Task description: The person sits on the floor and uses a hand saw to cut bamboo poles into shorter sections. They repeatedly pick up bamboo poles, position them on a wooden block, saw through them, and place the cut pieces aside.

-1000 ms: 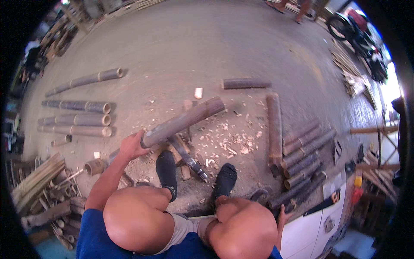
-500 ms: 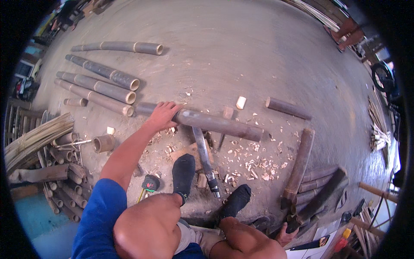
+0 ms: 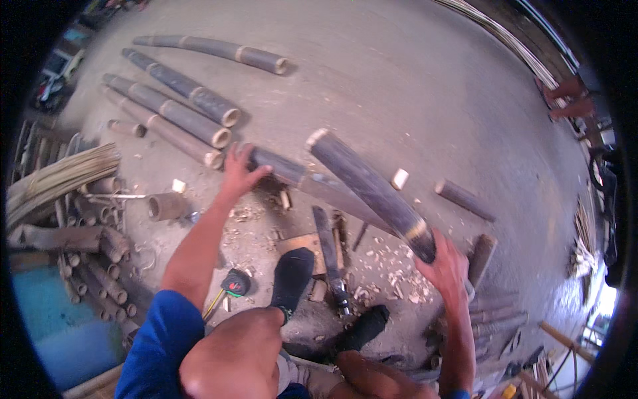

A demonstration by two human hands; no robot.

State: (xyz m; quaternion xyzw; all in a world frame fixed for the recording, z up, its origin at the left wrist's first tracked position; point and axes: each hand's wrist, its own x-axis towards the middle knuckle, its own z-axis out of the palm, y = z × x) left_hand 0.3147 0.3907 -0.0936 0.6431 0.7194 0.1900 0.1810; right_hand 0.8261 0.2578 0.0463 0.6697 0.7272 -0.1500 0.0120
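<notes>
The right hand [image 3: 446, 266] grips the low end of a dark bamboo pole [image 3: 369, 187] and lifts it, so the pole slants up and away from that hand. The left hand [image 3: 238, 174] is closed on the end of a second pole [image 3: 299, 178] that lies on the floor, passing under the lifted pole. A long blade [image 3: 330, 256] and wood chips [image 3: 385, 266] lie below the lifted pole, and a row of bamboo poles [image 3: 176, 106] lies to its left.

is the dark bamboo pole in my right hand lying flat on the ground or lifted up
Lifted. The right hand grips one end of the dark bamboo pole, and its far, pale-cut end rises above the pole on the ground that the left hand touches.
</notes>
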